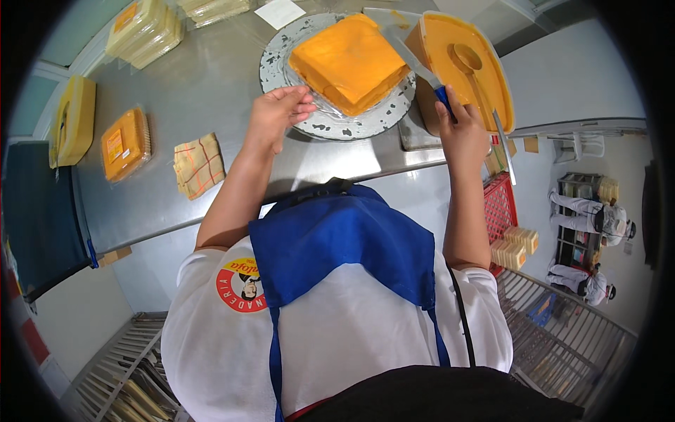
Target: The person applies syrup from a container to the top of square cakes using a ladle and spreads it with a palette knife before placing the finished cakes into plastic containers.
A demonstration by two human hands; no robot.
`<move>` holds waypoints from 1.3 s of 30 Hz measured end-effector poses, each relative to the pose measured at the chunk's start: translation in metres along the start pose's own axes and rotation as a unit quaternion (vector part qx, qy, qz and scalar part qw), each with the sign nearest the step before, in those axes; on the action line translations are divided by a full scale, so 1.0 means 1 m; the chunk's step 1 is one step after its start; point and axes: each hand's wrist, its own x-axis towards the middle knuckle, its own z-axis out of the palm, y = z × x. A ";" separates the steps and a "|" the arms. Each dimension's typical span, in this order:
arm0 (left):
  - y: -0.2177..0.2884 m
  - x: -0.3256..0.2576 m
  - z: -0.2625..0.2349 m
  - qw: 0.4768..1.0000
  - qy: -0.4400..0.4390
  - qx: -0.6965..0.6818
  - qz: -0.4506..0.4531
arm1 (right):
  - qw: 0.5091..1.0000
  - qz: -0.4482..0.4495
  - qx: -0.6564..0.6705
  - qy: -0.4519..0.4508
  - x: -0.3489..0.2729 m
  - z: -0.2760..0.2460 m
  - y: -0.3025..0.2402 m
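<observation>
A square cake (349, 60) coated in smooth orange cream sits on clear plastic on a round, speckled grey-white stand (278, 53). My right hand (464, 133) grips the blue handle of a metal icing spatula (415, 60), whose blade lies by the cake's right side. My left hand (281, 112) is at the near-left rim of the stand, with fingers bent together; whether they pinch the plastic cannot be made out. To the right stands a tub of orange cream (492, 63) with a ladle (467, 58) resting in it.
On the steel table (225, 77) lie a folded checked cloth (199, 165), a packed orange cake (126, 144), a yellow container (74, 119) and stacked clear boxes (144, 32). A red crate (498, 204) stands at right. Two people (612, 221) are farther off.
</observation>
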 end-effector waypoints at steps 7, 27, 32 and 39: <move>-0.001 -0.002 0.000 1.000 0.007 -0.008 0.003 | 0.988 -0.096 0.113 -0.047 -0.013 -0.004 -0.046; 0.002 0.002 0.001 1.000 0.009 0.012 0.002 | 0.988 -0.095 0.114 -0.040 -0.037 -0.023 -0.001; 0.008 0.001 0.001 1.000 0.011 0.023 -0.010 | 1.000 -0.027 0.002 0.006 -0.018 -0.018 0.024; 0.004 0.004 -0.001 1.000 -0.002 0.015 0.001 | 0.977 -0.020 0.187 -0.097 -0.059 -0.035 -0.001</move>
